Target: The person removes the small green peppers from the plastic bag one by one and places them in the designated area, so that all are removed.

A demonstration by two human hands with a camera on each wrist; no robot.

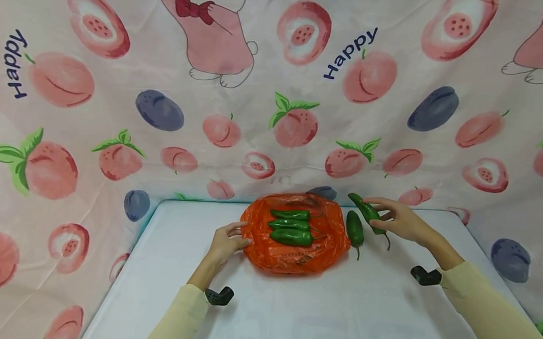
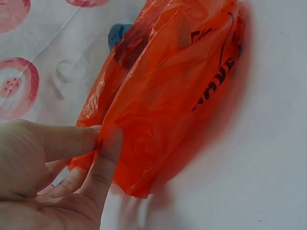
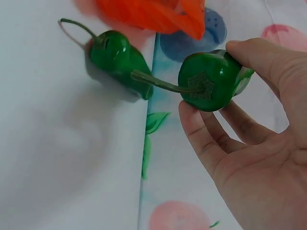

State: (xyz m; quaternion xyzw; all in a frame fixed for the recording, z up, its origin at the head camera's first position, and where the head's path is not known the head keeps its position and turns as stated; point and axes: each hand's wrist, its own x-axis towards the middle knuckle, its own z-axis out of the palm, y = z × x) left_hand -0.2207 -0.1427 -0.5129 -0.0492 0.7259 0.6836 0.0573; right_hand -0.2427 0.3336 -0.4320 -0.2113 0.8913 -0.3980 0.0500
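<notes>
Pale yellow sleeves (image 1: 495, 304) slant inward from the near left and near right over the white table (image 1: 291, 314), a black angular device (image 1: 219, 296) at each wrist. The left hand (image 1: 226, 243) pinches the left edge of the crinkled orange-red plastic bag (image 1: 255, 250), on which three glossy green, long peppers (image 1: 289, 224) lie side by side. Right of it rests a plump green pepper (image 1: 354, 227). The right hand (image 1: 400, 221), stretched leftward, grips a tilted, tapered green pepper (image 1: 366, 209) between thumb and fingertips, its stem end nearer. Beyond hangs pink peach-print fabric (image 1: 256, 107).
</notes>
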